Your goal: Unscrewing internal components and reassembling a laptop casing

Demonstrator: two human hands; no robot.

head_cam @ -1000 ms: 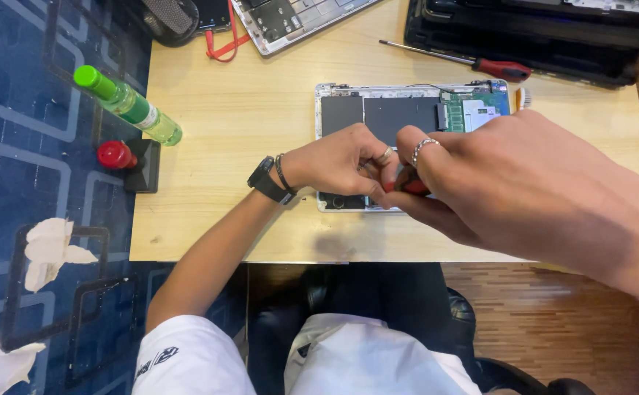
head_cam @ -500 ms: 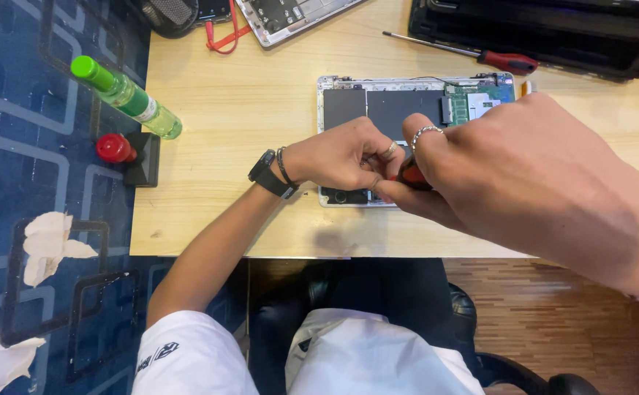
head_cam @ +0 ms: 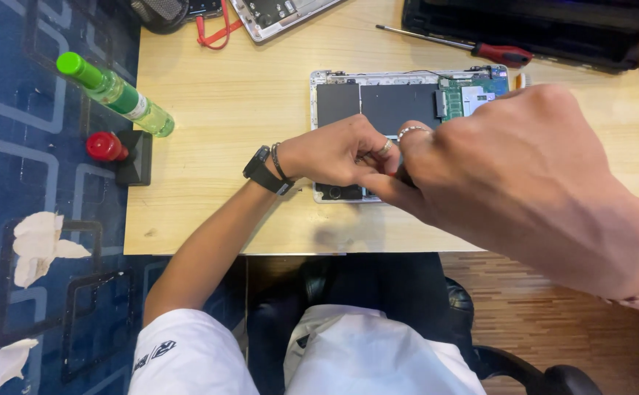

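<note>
An opened silver device (head_cam: 378,102) lies on the wooden table (head_cam: 246,110), with its dark battery cells and a green circuit board (head_cam: 473,95) exposed. My left hand (head_cam: 334,153), with a black watch and a bracelet on the wrist, rests curled over the device's near edge. My right hand (head_cam: 524,168), large and close to the camera, meets it there. Both pinch a small red-handled tool (head_cam: 398,175), of which only a sliver shows between the fingers. The near half of the device is hidden under my hands.
A green bottle (head_cam: 118,95) and a red-capped bottle on a black block (head_cam: 111,150) sit at the table's left edge. A red-handled screwdriver (head_cam: 480,50), a black case (head_cam: 524,22) and another opened device (head_cam: 275,14) lie at the back. Crumpled paper (head_cam: 38,245) lies on the blue carpet.
Both hands have stayed pinched together over the device's near edge. The red handle shows less between the fingers now. The view has shifted slightly.
</note>
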